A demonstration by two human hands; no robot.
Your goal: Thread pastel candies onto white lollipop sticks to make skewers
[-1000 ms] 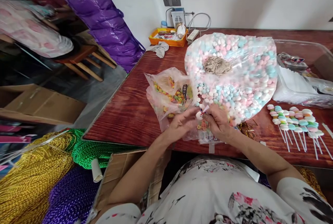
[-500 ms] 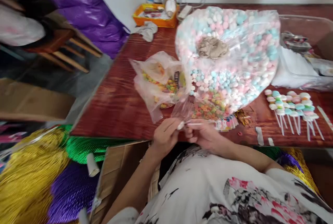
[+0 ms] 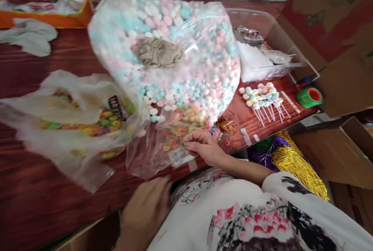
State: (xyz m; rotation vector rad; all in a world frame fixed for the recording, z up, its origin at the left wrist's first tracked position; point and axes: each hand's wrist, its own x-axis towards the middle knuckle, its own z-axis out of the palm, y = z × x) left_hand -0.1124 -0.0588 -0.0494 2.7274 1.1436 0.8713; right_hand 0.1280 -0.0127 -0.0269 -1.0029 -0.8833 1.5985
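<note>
My right hand (image 3: 202,148) rests at the table's front edge with curled fingers on a clear plastic sheet (image 3: 163,154) strewn with coloured ring candies (image 3: 177,130); whether it pinches one I cannot make out. My left hand (image 3: 144,208) is low at the table edge, blurred, back toward me, fingers hidden. A big clear bag of pink, blue and white candies (image 3: 175,53) lies behind. A smaller bag of ring candies (image 3: 78,119) lies at the left. Finished candy sticks (image 3: 262,97) lie to the right.
A crumpled beige cloth (image 3: 159,51) lies on the big bag. A clear tray (image 3: 262,49) holds white packets. A green tape roll (image 3: 310,96) and cardboard boxes (image 3: 335,29) are at the right. An orange tray (image 3: 43,6) and grey cloth (image 3: 29,37) sit far left.
The view swung right and down. My hands, together holding a stick before, have parted: the right moved onto the ring candies, the left dropped to the table edge.
</note>
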